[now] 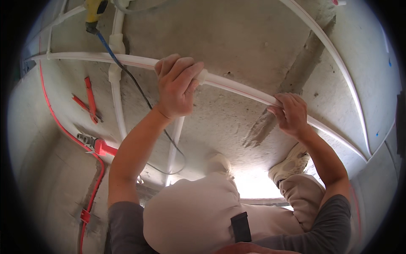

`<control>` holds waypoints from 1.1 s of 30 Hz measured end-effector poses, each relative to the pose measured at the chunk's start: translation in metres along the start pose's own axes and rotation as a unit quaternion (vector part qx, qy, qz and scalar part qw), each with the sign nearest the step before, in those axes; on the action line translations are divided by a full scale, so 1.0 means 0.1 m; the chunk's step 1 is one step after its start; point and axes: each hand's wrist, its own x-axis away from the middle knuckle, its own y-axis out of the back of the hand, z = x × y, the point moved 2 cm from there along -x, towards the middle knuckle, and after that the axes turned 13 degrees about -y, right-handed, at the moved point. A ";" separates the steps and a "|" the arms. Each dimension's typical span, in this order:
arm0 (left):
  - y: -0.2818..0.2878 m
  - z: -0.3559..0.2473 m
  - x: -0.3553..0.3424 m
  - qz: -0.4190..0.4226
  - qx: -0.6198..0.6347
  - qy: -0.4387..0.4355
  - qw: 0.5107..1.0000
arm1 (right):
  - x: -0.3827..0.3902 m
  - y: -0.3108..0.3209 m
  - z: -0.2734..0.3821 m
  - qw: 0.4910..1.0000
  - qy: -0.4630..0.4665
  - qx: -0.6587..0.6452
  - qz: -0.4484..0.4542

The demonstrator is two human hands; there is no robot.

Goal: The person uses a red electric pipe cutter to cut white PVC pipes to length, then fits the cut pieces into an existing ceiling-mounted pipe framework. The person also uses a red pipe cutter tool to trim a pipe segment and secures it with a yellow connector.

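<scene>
A long white plastic pipe (237,88) with a thin red stripe runs across the concrete floor in front of me. My left hand (179,84) is closed round it at a white pipe fitting (203,77), whose right end shows beside my fingers; the rest is hidden under the hand. Below that hand, another white pipe (174,146) extends back toward me. Farther right, my right hand (292,113) grips the same striped pipe, fingers over the top and thumb on the near side.
A yellow tool (94,10) trails a blue-and-black cable (141,91) past my left forearm. Red-handled cutters (90,97) and a red tool with a metal head (101,146) lie left. White pipes (330,46) curve at right; red conduit (50,106) follows the left wall.
</scene>
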 end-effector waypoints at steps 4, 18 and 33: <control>0.00 0.00 0.03 -0.010 -0.004 -0.008 1.000 | 0.02 0.03 0.01 0.999 -0.028 0.041 0.022; -0.03 0.01 0.07 -0.087 0.039 0.013 0.995 | 0.05 -0.04 -0.09 0.997 -0.062 -0.021 0.037; 0.01 -0.04 0.02 -0.030 0.032 0.015 0.999 | 0.04 -0.06 -0.03 0.994 -0.080 -0.016 0.077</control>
